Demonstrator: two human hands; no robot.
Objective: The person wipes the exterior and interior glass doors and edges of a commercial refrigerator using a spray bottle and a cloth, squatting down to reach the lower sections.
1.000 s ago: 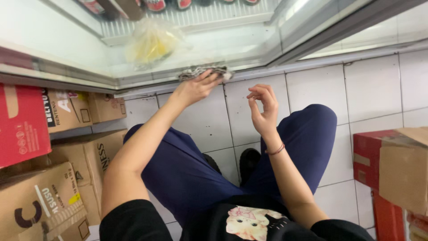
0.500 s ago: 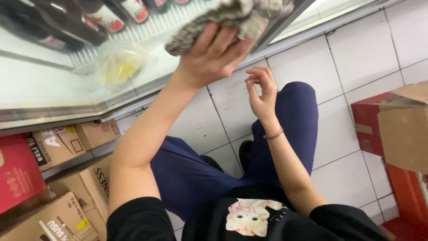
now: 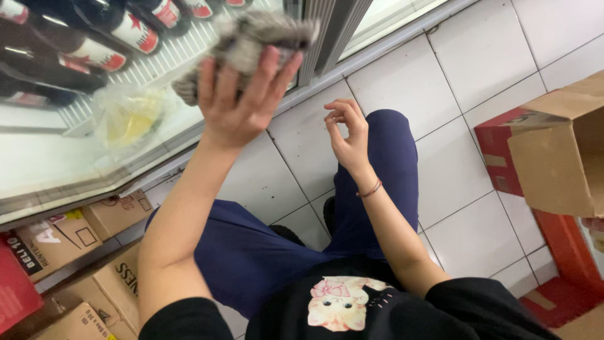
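Left hand [image 3: 242, 104] up at the cooler, fingers [image 3: 267, 72] spread and curled over a bunched grey cloth [image 3: 251, 41], pressing it against the edge of the glass door [image 3: 75, 157]. The cloth sits in the top middle of the view, half blurred, wadded rather than folded flat, with a loose end trailing down to the left of the palm. That trailing end is the first worry, to my eye: the hold is a palm press with open fingers, not a full clench, so a quick stroke could let the wad slide out and drop to the tiled floor [image 3: 478, 75].

Right hand [image 3: 349, 135] hangs free above the right knee [image 3: 390, 135], fingers loosely bent, pinching nothing that I can make out, a thin bracelet at the wrist. It is not bracing on anything, so the crouch rests on the legs alone, and a long reach with the left arm could tip the balance forward.

Just beyond the cloth, dark bottles [image 3: 75, 47] with red labels lie on a white wire shelf [image 3: 157, 60], and a crumpled clear bag [image 3: 129, 116] with something yellow in it sits below them. If the cloth strays past the door frame [image 3: 330, 31], it could snag the wire or nudge a bottle.

Further out, cardboard boxes [image 3: 82, 252] crowd the left side and an open carton [image 3: 560, 157] stands on the right, leaving little room to shift the feet.
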